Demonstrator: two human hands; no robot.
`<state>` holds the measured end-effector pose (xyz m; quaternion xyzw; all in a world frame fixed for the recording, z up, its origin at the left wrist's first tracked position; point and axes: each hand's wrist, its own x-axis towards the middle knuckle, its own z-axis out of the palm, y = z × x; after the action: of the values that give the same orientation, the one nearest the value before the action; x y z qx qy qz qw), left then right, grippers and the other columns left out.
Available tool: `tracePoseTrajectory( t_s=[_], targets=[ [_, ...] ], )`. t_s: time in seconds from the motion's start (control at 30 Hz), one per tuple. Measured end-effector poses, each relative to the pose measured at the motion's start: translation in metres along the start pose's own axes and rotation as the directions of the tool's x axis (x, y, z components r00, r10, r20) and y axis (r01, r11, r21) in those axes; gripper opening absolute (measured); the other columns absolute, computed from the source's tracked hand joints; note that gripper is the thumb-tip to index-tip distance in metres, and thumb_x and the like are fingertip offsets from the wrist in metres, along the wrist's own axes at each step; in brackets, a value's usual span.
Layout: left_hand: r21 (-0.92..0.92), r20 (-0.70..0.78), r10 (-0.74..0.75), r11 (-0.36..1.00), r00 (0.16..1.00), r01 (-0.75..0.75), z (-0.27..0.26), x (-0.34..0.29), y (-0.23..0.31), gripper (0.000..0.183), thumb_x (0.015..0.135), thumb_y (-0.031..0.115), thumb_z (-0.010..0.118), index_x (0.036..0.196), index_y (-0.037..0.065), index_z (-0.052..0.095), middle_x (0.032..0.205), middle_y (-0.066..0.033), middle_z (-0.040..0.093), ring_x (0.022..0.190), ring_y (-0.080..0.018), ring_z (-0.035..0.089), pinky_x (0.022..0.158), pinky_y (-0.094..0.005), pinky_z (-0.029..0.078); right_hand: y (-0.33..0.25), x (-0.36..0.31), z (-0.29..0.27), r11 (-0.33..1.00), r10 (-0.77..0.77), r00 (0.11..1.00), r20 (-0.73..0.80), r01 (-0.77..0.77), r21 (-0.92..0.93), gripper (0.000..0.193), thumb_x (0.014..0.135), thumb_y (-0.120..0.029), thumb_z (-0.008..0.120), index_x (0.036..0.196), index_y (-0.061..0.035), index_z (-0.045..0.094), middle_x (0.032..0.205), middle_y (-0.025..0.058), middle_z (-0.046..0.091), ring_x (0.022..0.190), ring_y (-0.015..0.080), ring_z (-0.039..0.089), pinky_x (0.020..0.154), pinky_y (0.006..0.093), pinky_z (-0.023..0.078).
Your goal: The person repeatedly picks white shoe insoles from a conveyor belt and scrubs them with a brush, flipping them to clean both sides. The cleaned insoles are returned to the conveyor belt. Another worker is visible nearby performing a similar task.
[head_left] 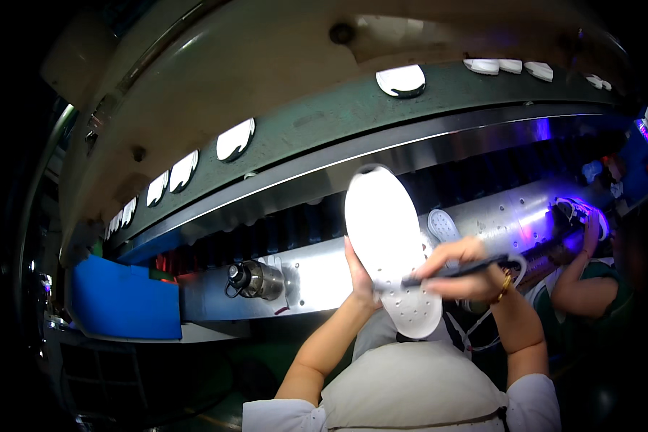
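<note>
A: Beyond the metal tabletop [313,277], a green belt [309,119] runs along, bearing white pieces [235,140]. Where is the sole [390,223]?

B: Held up off the tabletop, over its near edge. The left fingers [354,261] grasp its left side, partly hidden behind it.

A: And the right fingers [446,253]?

B: Clenched round a dark tool [477,266], its tip over the sole's holed end. Blur hides whether it touches.

A: What might go wrong?

B: Held from one side, the sole could twist or slip if the tool pressed hard. A stray tip might mark the white face or catch a hole.

A: Anything else?

B: A wide sweep could nudge the grey shoe [443,225] beyond the right fingers. The bottle [258,279], nearer the tabletop's left end, seems safer.
</note>
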<state>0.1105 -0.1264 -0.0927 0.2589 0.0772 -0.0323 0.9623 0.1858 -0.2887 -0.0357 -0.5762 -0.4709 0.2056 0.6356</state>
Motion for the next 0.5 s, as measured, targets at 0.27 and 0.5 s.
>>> tracePoseTrajectory(
  t_s=[0.27,0.5],
  targets=[
    [-0.001,0.052,0.157,0.988,0.986,-0.157,0.001,0.010,0.006,0.093,0.068,0.076,0.013,0.126,0.005,0.026,0.109,-0.0256,0.046,0.092,-0.0369,0.051,0.077,-0.0441,0.044,0.002,-0.013,0.000,0.996,-0.093,0.988,0.122,0.092,0.011,0.020,0.065,-0.004,0.067,0.084,-0.0011,0.063,0.083,0.0126,0.063,0.075,0.0170,0.061,0.072,0.0250,0.047],
    [-0.051,0.165,0.301,0.954,0.939,-0.296,0.022,0.015,0.020,0.090,0.070,0.074,0.015,0.123,0.004,0.031,0.102,-0.0274,0.050,0.085,-0.0361,0.056,0.071,-0.0428,0.048,-0.001,-0.018,-0.006,0.991,-0.128,0.988,0.089,0.131,-0.021,0.020,0.064,0.001,0.067,0.083,-0.0015,0.062,0.084,0.0127,0.062,0.079,0.0189,0.059,0.074,0.0275,0.045]
  ],
)
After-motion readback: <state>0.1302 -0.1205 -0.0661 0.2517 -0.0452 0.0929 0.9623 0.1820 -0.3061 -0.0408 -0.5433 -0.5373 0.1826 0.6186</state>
